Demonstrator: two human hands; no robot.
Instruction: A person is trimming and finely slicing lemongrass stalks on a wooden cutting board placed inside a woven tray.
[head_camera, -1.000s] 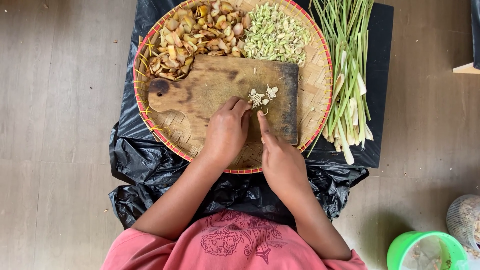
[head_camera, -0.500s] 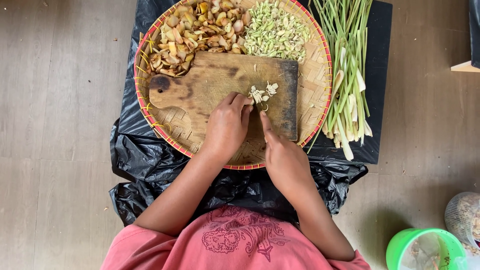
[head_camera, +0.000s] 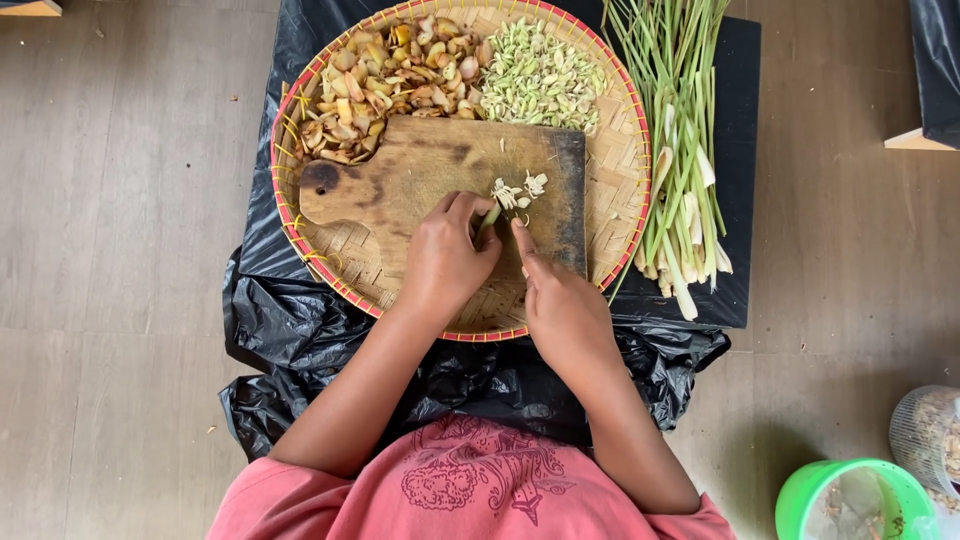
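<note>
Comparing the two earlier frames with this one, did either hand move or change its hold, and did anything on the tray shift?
Barely anything changed. The left hand still pins a thin green stalk piece on the cutting board, and the right hand still works beside it at the small pile of cut bits. The woven tray, its two heaps and the green stalks lie as before.

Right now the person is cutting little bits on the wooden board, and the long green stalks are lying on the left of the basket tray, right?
Not quite. The head view shows the long green stalks lying to the right of the basket tray, not the left. The rest holds: both hands work over little bits on the wooden board.
</note>
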